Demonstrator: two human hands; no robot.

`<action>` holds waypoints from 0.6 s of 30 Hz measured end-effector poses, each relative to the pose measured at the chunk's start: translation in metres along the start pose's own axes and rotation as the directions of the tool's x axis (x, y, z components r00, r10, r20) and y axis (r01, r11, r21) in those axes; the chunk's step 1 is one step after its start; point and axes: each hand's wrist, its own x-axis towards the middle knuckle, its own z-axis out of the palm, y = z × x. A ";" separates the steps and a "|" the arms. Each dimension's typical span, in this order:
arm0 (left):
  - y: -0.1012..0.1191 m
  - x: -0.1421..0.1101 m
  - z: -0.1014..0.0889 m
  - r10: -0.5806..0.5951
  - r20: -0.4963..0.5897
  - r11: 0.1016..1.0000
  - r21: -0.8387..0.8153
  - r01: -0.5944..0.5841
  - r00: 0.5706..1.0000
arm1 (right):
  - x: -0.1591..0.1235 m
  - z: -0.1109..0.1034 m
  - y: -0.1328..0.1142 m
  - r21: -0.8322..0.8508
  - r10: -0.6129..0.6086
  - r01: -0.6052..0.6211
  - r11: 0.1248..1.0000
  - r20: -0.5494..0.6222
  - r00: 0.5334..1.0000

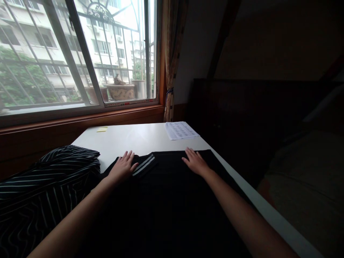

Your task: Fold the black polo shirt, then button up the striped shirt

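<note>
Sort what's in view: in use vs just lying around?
In use: black garment spread flat on the white table; left hand and right hand both flat on it.
Lying about: striped garment, printed sheet, yellow sticky note, plant pot outside window.

Both hands flat on a black garment (172, 200) spread over the white surface (129, 138).

The left hand (122, 167) rests beside the garment's striped collar (144, 165), the right hand (195, 162) at its far edge; striped cloth (40, 190) lies left of the garment, a paper sheet (180, 130) beyond it.
</note>
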 end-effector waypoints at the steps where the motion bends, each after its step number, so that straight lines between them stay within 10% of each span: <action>1: 0.009 0.003 0.003 0.052 0.009 0.999 0.016 -0.052 0.999 | 0.002 0.002 -0.021 0.016 -0.052 0.052 0.999 0.008 0.999; 9: 0.020 0.005 0.032 0.093 0.044 0.995 0.040 -0.095 0.995 | 0.006 0.026 -0.127 0.153 -0.333 0.319 0.935 0.074 0.940; 18: -0.003 -0.001 0.026 -0.064 0.079 0.997 0.050 0.060 0.995 | -0.002 0.015 0.002 0.054 -0.005 0.000 0.999 0.093 0.996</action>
